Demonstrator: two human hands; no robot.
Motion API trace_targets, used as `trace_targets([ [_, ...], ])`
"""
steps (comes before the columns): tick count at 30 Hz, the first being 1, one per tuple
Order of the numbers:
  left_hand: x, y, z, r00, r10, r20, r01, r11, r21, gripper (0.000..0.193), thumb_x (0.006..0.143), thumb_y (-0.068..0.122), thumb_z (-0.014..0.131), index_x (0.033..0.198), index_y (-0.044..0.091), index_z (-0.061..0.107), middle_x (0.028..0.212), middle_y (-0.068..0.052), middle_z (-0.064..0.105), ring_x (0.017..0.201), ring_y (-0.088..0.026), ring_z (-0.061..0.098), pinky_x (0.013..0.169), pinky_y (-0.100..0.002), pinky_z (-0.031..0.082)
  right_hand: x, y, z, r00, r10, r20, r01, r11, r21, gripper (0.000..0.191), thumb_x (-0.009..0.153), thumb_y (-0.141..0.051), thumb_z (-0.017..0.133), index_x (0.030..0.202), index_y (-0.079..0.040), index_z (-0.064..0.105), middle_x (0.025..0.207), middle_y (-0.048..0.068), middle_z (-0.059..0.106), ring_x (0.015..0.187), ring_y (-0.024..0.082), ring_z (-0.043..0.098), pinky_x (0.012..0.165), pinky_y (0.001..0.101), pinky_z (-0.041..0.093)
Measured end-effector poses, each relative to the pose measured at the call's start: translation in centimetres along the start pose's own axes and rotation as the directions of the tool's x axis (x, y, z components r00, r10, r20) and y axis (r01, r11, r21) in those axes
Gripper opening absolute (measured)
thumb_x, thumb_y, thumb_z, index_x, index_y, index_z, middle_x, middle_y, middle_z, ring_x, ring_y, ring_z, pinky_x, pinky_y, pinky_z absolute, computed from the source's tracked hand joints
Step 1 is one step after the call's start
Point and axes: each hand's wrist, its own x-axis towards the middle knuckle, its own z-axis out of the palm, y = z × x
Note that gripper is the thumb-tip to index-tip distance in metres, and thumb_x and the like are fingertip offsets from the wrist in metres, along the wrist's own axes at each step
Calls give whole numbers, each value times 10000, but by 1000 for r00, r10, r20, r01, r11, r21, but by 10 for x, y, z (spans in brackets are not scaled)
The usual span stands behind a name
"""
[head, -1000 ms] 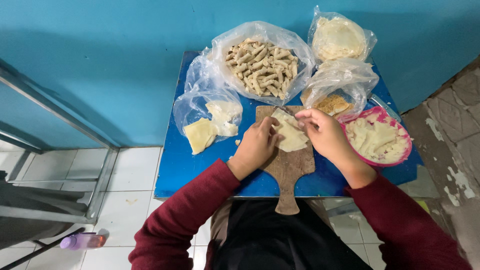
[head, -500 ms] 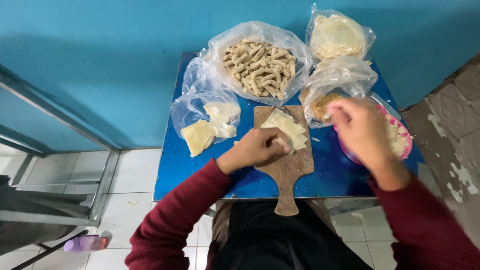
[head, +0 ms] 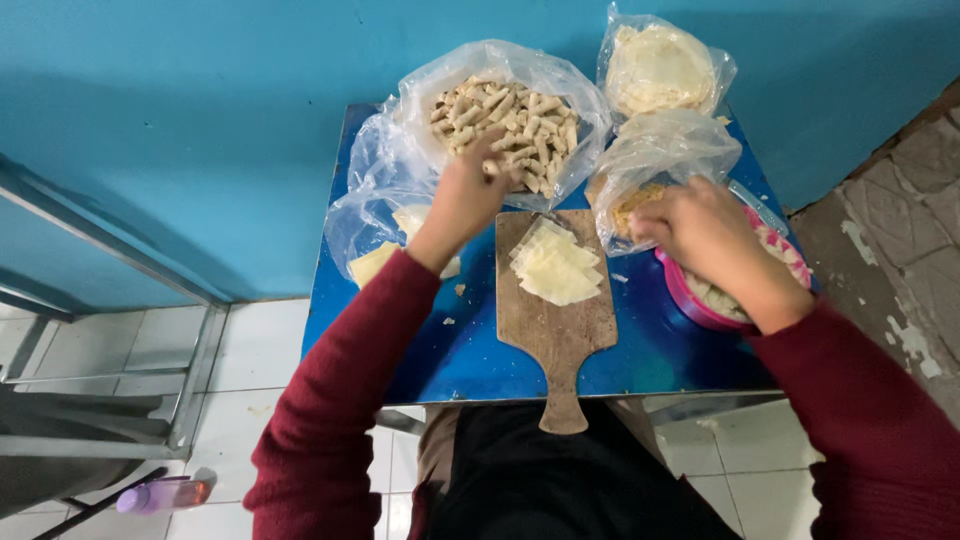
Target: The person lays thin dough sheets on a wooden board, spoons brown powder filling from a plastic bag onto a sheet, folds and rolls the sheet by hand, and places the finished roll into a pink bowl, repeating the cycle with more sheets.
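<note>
The left hand (head: 465, 195) reaches forward over the open mouth of the clear bag of finished rolls (head: 505, 125) at the far side of the blue table (head: 450, 350). Its fingers (head: 490, 150) are curled in at the tips right among the rolls; whether they pinch one or have just let one go, I cannot tell, since the back of the hand hides the grip. The right hand (head: 705, 235) hovers over the pink bowl (head: 700, 305) of pale filling at the right edge of the table, fingers bent downward into it as if pinching up a portion, though what they hold is hidden.

Between the two hands lies the wooden board (head: 555, 310), its handle hanging off the near edge, with a small stack of thin square wrappers (head: 555, 265) fanned on its upper half. Behind the bowl sit two more bags, one with crumbly stuffing (head: 650, 190) and one with round sheets (head: 655, 65); a fourth bag at the left holds folded yellowish pieces (head: 375, 260).

To do this step well, it seems wise to lay the roll gently on the pile rather than drop it, so the seam stays shut, and to take only a modest pinch of filling, kept clear of the bag's loose plastic, before coming back to the top wrapper
</note>
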Motion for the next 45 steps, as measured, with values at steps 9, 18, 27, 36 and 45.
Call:
trace_targets([
  [9, -81, 11, 24, 950, -35, 310, -15, 988, 157, 267, 824, 278, 793, 901, 40, 700, 810, -167, 717, 745, -350, 714, 673, -448, 565, 16, 7, -13, 948, 318, 29, -312, 904, 291, 311, 877, -352, 780, 987, -70, 709, 852, 132, 741, 671, 316, 715, 626, 419, 543],
  [18, -93, 24, 22, 968, -58, 244, -7, 967, 256, 292, 794, 223, 814, 948, 36, 650, 908, -174, 689, 817, -389, 682, 720, -478, 536, 6, 28, -22, 956, 230, -183, -235, 972, -6, 93, 1008, -159, 686, 1057, -112, 749, 894, 155, 714, 816, 405, 684, 703, 487, 534],
  [27, -97, 31, 25, 958, -111, 266, 19, 945, 326, 223, 795, 259, 801, 858, 73, 695, 903, -146, 697, 830, -375, 694, 717, -472, 552, 12, 32, -11, 955, 283, -89, -264, 947, 185, 146, 964, -117, 642, 1023, -102, 774, 860, 105, 760, 797, 290, 738, 737, 390, 563],
  [36, -98, 34, 29, 955, -128, 266, 53, 961, 270, 170, 799, 212, 771, 877, 84, 689, 901, -131, 709, 842, -373, 702, 715, -471, 553, 10, 70, 3, 763, 606, 227, -583, 493, 646, 174, 965, -88, 641, 1063, -6, 759, 862, 63, 741, 589, 66, 480, 506, 263, 364],
  [45, -99, 34, 33, 978, 24, 206, -55, 988, 147, 123, 826, 150, 694, 886, 60, 637, 860, -162, 693, 784, -376, 691, 708, -462, 556, -13, 70, -18, 760, 593, 265, -525, 321, 788, 137, 1020, -64, 630, 1082, 2, 733, 884, 77, 722, 651, 48, 514, 581, 180, 415],
])
